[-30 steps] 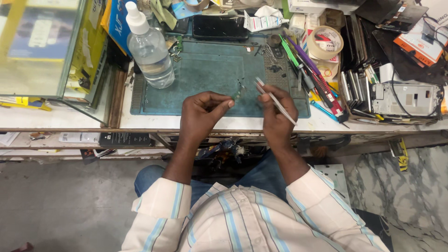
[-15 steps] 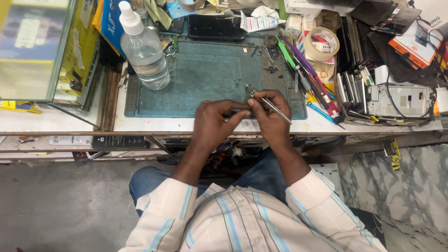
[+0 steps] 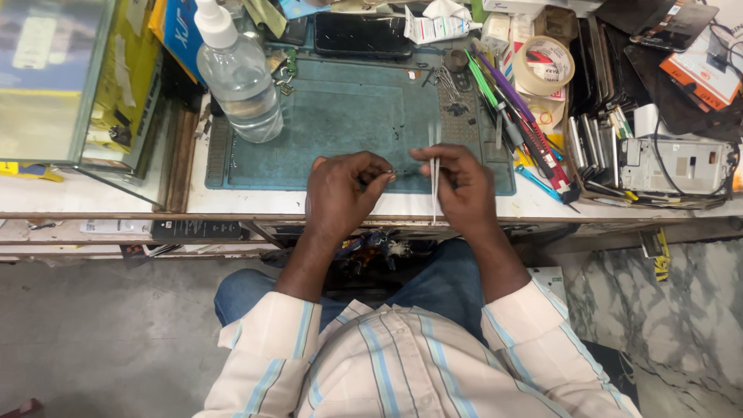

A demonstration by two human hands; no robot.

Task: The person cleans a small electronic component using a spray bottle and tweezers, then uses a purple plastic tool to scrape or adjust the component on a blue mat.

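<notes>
Your left hand (image 3: 340,193) and right hand (image 3: 463,186) are both parked right over the front edge of the teal rubbery work mat (image 3: 333,116), basically where the mat ends and the pale worn bench top (image 3: 232,203) drops off toward your lap, so there's not much bench left on your side. Left hand is curled nearly shut, thumb and fingertips pinching a tiny dark part (image 3: 393,172) that's too small to make out, held just above the mat's near rim between the two hands. Right hand is closed around a pair of thin silvery metal tweezers (image 3: 434,174), which stand roughly vertical in the view, tips up over the mat, tail end reaching down past the bench edge. The open room is the flat middle of the mat ahead of your knuckles, mostly bare apart from a few specks. To the left it's boxed in by a clear plastic bottle with a white nozzle cap (image 3: 238,73) standing on the mat's far left corner, near a glass-sided case (image 3: 70,85). On the right, a bundle of coloured hand tools (image 3: 518,128) lies along the mat's edge, with a roll of tan tape (image 3: 544,66) behind it. A black glossy phone (image 3: 362,35) lies at the far edge.
</notes>
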